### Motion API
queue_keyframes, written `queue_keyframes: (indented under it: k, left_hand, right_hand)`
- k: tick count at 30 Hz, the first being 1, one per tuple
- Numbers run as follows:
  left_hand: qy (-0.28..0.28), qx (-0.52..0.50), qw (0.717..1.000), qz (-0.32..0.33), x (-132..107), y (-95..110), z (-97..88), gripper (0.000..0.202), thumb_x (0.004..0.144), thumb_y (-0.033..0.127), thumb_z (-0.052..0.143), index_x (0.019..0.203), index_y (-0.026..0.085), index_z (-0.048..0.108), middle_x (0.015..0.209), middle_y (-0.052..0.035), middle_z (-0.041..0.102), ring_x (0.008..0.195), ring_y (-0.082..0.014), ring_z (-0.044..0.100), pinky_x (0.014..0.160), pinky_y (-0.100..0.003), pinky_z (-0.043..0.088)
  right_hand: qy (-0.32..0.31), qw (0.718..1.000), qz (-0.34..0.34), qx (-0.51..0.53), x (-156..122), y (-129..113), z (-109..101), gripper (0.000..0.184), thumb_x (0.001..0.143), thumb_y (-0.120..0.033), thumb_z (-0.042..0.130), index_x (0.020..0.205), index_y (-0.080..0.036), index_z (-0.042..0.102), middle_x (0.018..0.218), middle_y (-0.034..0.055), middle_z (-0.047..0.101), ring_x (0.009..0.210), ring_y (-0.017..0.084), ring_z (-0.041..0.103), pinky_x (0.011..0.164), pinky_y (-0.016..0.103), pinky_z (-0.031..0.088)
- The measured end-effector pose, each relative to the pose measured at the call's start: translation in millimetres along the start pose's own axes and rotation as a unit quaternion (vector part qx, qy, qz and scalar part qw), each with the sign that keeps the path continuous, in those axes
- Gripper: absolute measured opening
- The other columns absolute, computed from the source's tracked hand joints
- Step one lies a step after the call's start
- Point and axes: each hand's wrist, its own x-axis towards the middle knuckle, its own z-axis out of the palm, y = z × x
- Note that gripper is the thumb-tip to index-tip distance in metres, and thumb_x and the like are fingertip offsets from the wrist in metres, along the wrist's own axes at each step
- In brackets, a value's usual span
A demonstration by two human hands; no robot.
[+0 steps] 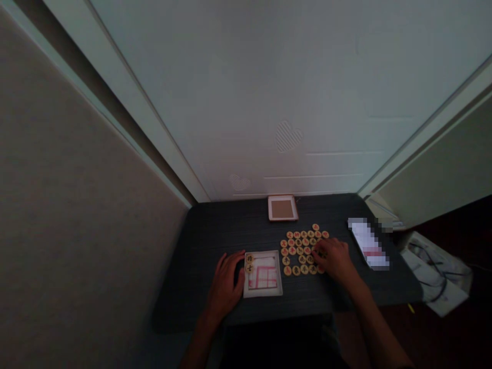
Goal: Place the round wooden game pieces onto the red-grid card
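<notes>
A shallow white box (263, 275) with red grid lines inside lies on the dark table (215, 230). Two round wooden game pieces (249, 262) sit in its top left corner. My left hand (226, 283) rests flat beside the box's left edge, fingers stretched toward those pieces. Several more round wooden pieces (300, 248) with red or dark marks lie spread in rows to the right of the box. My right hand (333, 259) lies over the right side of that spread with its fingers curled down onto the pieces; whether it holds one is hidden.
The box's lid (283, 208), white-rimmed with a brown inside, lies at the table's far edge by the wall. A blurred white paper (369, 243) lies at the right. White bags with cables (434, 274) are on the floor to the right. Walls close in on the left and back.
</notes>
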Motion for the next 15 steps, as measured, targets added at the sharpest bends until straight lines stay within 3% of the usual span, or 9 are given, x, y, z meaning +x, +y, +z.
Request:
queue_keyframes:
  k: [15]
  left_hand:
    - [0.002,-0.018,1.000,-0.003,0.5,2.7,-1.1,0.035,0.098,0.022,0.044,0.132,0.024,0.050,0.137,-0.0087,0.062,0.130,-0.0256,0.055,0.119,-0.059,0.029]
  right_hand:
    - [0.024,0.999,0.005,0.044,-0.8,-4.3,-13.3,0.016,0.084,-0.038,0.066,0.084,-0.022,0.069,0.088,0.0053,0.073,0.085,0.025,0.063,0.079,0.036,0.037]
